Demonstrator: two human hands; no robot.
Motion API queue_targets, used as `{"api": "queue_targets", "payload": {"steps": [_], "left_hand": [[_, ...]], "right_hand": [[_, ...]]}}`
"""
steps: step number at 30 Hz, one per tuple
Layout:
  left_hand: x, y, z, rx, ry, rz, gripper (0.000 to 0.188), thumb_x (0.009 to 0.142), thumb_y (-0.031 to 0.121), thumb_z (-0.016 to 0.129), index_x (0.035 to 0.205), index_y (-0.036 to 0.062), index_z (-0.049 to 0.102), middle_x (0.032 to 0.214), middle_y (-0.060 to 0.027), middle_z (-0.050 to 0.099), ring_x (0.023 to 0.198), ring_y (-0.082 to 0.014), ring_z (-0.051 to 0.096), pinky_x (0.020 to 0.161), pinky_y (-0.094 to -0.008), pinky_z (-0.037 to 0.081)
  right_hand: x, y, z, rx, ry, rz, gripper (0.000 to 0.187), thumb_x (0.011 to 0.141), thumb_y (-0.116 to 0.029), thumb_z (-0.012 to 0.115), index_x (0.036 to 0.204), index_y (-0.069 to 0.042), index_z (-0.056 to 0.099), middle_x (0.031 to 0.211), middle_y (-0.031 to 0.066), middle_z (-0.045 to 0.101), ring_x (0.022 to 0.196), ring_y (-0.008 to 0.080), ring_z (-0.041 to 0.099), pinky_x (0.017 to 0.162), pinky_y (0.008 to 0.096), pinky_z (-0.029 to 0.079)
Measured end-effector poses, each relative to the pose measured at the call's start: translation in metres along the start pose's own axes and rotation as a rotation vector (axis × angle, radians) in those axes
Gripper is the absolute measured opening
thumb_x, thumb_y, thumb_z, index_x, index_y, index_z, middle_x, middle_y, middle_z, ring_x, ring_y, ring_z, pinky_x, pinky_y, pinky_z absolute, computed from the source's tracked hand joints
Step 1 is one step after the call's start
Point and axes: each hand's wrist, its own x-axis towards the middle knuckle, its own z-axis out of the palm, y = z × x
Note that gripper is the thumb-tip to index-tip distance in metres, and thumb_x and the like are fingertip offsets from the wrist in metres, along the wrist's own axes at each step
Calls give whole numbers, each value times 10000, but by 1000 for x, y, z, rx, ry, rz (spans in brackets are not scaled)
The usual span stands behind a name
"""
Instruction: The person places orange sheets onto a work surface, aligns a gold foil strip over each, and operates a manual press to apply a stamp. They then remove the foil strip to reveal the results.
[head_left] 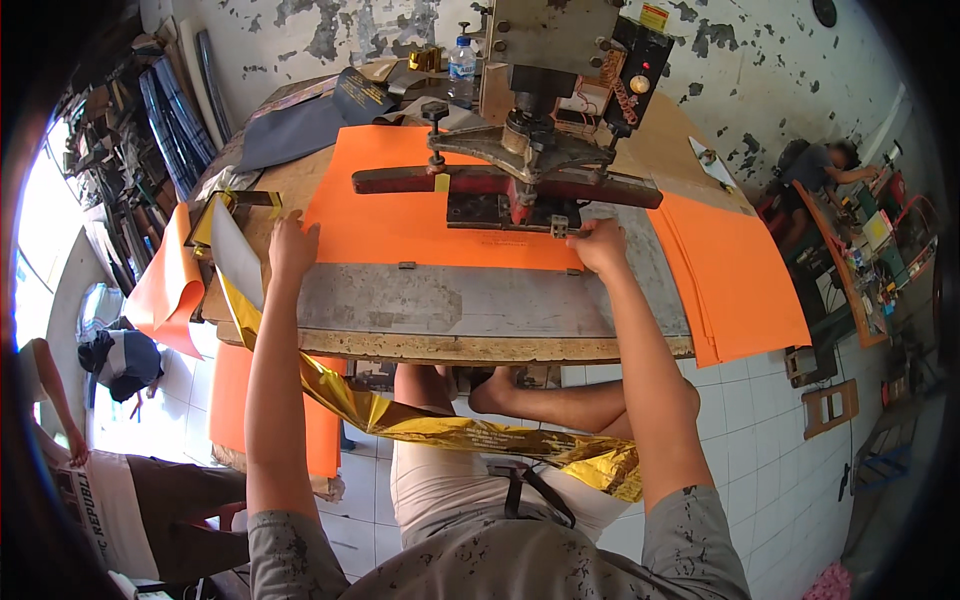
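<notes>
A large orange sheet (380,220) lies on the grey metal plate (400,305) of a worktable, partly under a hot-stamping press (525,150). My left hand (292,248) rests at the sheet's left edge, thumb and forefinger apart. My right hand (603,246) is closed at the right end of the press's dark block (500,212), its thumb by a small metal piece (559,227). What those fingers hold, if anything, is hidden. Two small metal stops, one of them a clip-like piece (407,265), sit along the sheet's near edge. A gold foil strip (430,425) sags from the table's left side across my lap.
Orange sheets (735,280) are stacked at the right, overhanging the table. Dark grey material (300,132) and a water bottle (462,70) are at the back. A person (822,165) sits at a far-right bench; another person's arm (55,400) shows at left.
</notes>
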Motion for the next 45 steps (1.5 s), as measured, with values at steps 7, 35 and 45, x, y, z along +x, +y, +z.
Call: {"api": "queue_targets", "payload": {"steps": [7, 35, 45], "left_hand": [[34, -57, 14, -102, -12, -50, 543, 834, 231, 765, 1293, -40, 662, 1116, -238, 733, 1026, -321, 716, 889, -444, 564], [-255, -67, -96, -944, -32, -266, 522, 1036, 87, 604, 1501, -51, 410, 1204, -126, 714, 1136, -142, 665, 997, -281, 523], [-271, -78, -95, -932, -36, -358, 471, 1035, 75, 605, 1474, -30, 469, 1146, -95, 728, 1039, -94, 674, 915, -243, 535]], "right_hand": [[-14, -33, 1, -35, 80, 76, 301, 739, -266, 898, 934, -82, 761, 1097, 142, 748, 1211, 325, 596, 1076, 456, 407], [-263, 61, -51, 830, -261, -100, 248, 918, 56, 687, 1162, 13, 668, 1272, 50, 597, 718, 21, 486, 614, 199, 404], [-273, 66, -49, 912, -303, -129, 472, 901, 83, 673, 1366, 23, 610, 1371, 83, 556, 839, 52, 601, 687, 209, 481]]}}
